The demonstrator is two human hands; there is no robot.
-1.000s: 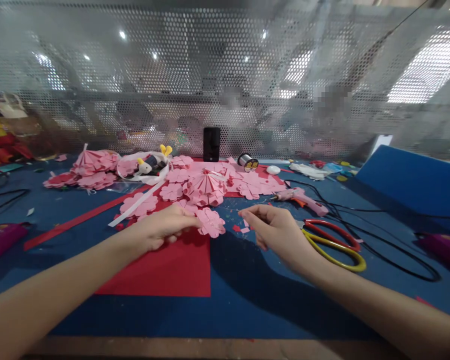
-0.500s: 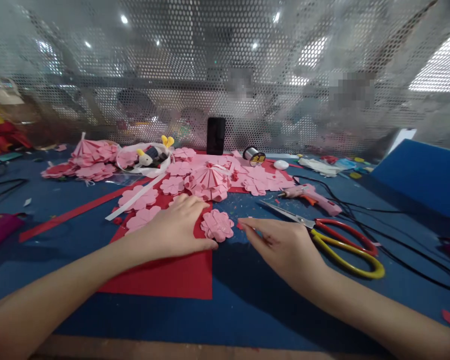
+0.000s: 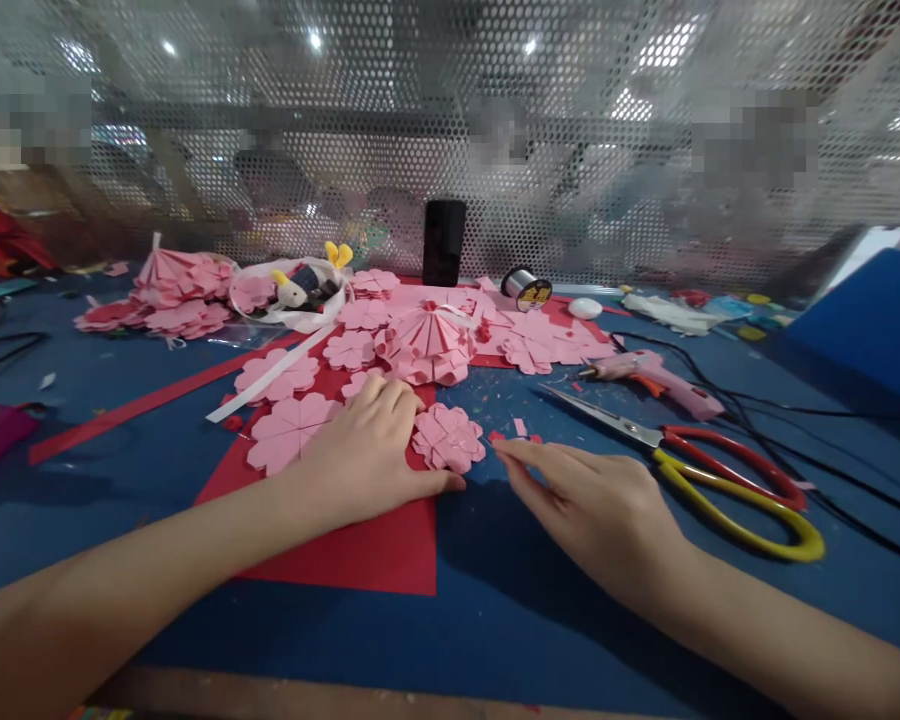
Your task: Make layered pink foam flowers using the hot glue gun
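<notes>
A layered pink paper flower (image 3: 448,438) lies partly over a red paper sheet (image 3: 375,560) and the blue table. Beside its left edge rests my left hand (image 3: 371,440), fingers bent and thumb stretched along the flower's near side, with a gap between thumb and fingers. To the flower's right, my right hand (image 3: 592,500) has thumb and forefinger pinched on a small red paper piece (image 3: 497,437), close to the petals but apart from them. More red and pink paper scraps (image 3: 520,427) lie just beyond those fingertips. Flat pink paper flowers (image 3: 289,430) are partly hidden behind my left hand.
Scissors (image 3: 615,418) with red and yellow handles lie right of my right hand, near a pink glue gun (image 3: 656,378) and black cables. Folded pink paper decorations (image 3: 429,340), a wire spool (image 3: 526,288) and an upright phone (image 3: 444,243) stand farther back before a perforated metal panel.
My head view has shifted slightly, so the table items sit elsewhere in the picture. Both hands keep nearly the same pose, the right one still pinching the red piece near the flower.
</notes>
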